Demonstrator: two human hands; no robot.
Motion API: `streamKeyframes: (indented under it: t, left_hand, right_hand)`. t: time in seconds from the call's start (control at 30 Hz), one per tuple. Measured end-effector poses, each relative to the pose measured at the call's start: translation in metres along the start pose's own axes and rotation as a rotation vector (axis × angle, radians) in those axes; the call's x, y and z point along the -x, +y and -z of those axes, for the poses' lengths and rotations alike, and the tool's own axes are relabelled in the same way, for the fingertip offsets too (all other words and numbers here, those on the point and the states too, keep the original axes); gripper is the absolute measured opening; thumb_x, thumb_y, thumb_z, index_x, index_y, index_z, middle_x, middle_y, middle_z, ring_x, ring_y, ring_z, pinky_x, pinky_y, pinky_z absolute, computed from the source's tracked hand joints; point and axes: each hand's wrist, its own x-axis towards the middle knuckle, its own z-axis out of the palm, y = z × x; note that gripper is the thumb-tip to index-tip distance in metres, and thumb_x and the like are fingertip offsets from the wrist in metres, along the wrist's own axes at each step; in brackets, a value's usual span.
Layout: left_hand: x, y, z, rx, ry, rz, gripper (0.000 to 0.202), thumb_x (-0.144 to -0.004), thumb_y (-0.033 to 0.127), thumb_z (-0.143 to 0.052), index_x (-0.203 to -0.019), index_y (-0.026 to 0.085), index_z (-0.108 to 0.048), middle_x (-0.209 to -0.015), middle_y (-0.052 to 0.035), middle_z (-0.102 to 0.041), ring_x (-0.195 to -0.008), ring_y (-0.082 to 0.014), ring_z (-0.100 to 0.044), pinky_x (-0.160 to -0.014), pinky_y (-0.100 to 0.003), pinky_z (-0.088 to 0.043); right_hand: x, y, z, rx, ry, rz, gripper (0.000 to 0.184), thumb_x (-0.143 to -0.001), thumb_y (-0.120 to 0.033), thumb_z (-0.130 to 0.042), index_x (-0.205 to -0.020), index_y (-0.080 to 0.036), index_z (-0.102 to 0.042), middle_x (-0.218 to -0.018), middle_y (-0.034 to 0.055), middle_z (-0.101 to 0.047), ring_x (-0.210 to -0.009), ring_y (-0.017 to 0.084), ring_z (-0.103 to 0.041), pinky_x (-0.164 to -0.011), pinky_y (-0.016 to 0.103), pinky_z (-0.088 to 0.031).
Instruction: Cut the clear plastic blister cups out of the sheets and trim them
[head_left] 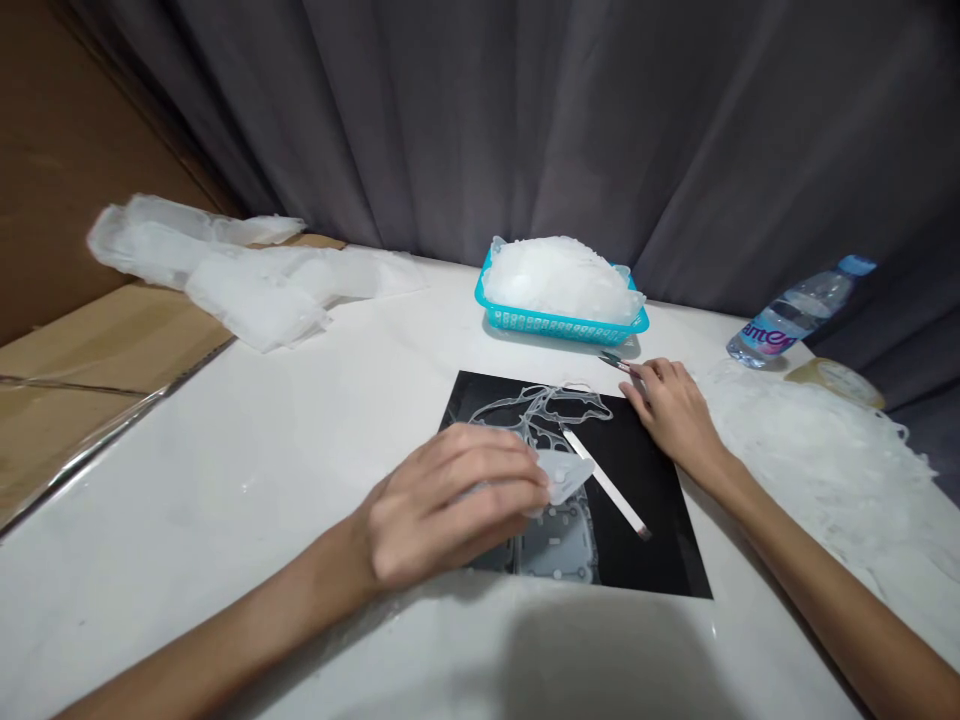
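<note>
My left hand (457, 495) is closed on a thin translucent plastic piece (562, 475), lifted over a black mat (652, 540). Beneath it, on the mat, lie flat translucent sheet pieces (555, 545) with small holes and marks. Loose stringy clear offcuts (536, 402) spread across the mat's far part. A slim white stick-like tool (611, 487) lies slantwise beside them. At the mat's far right corner, my right hand (671, 400) has its fingers on a small dark pointed tool (616, 362); its handle is mostly hidden by the fingers.
Behind the mat stands a turquoise basket (562, 325) heaped with translucent pieces (562, 278). A water bottle (799, 315) is at the right, near a roll of tape (836, 380) and a large pile of clear scraps (832, 470). Plastic bags (255, 285) and cardboard (112, 345) lie left.
</note>
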Motion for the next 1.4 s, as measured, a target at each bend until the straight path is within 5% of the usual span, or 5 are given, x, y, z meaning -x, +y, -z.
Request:
streamKeyframes:
  t: [0.4, 0.73, 0.93, 1.13, 1.4]
  left_hand:
    - [-0.017, -0.004, -0.005, 0.568, -0.023, 0.673, 0.01, -0.088, 0.023, -0.08, -0.088, 0.016, -0.073, -0.083, -0.0047, -0.077, -0.075, -0.0162, -0.073, -0.067, -0.023, -0.062]
    - [-0.021, -0.004, -0.008, 0.578, -0.008, 0.696, 0.01, -0.088, 0.025, -0.079, -0.083, 0.017, -0.08, -0.08, -0.0054, -0.079, -0.07, -0.0158, -0.072, -0.06, -0.021, -0.06]
    - [-0.02, -0.004, -0.006, 0.547, -0.025, 0.75, 0.014, -0.088, 0.029, -0.08, -0.082, 0.016, -0.079, -0.078, -0.0047, -0.078, -0.067, -0.0152, -0.07, -0.058, -0.021, -0.059]
    - [-0.021, -0.006, -0.002, 0.471, -0.002, 0.778, 0.016, -0.088, 0.03, -0.08, -0.081, 0.016, -0.077, -0.077, -0.0025, -0.075, -0.067, -0.0134, -0.068, -0.06, -0.019, -0.056]
    - [-0.02, -0.003, 0.0, 0.576, 0.097, 0.817, 0.02, -0.088, 0.03, -0.08, -0.077, 0.016, -0.071, -0.073, -0.0012, -0.075, -0.061, -0.0118, -0.068, -0.054, -0.017, -0.055]
  right_hand:
    - [-0.003, 0.009, -0.006, -0.014, -0.046, 0.085, 0.032, -0.109, -0.03, -0.037, -0.115, -0.014, -0.064, -0.099, 0.015, -0.062, -0.091, 0.03, -0.055, -0.083, 0.04, -0.044]
    - [-0.005, 0.0, -0.004, -0.125, 0.029, 0.056, 0.029, -0.108, -0.018, -0.032, -0.11, -0.014, -0.061, -0.104, 0.0155, -0.055, -0.094, 0.029, -0.053, -0.087, 0.044, -0.049]
    - [-0.015, -0.022, 0.029, -0.627, 0.208, -0.103, 0.028, -0.11, -0.032, -0.035, -0.106, -0.018, -0.06, -0.106, 0.0123, -0.058, -0.098, 0.025, -0.061, -0.089, 0.043, -0.055]
    - [-0.012, -0.06, 0.099, -1.173, -0.209, -0.104, 0.029, -0.104, -0.043, -0.058, -0.114, -0.021, -0.075, -0.097, 0.0046, -0.077, -0.09, 0.02, -0.071, -0.082, 0.031, -0.058]
    - [0.0, -0.081, 0.118, -1.344, -0.269, -0.039, 0.032, -0.101, -0.035, -0.065, -0.131, -0.028, -0.073, -0.092, 0.0024, -0.081, -0.088, 0.018, -0.074, -0.077, 0.027, -0.061]
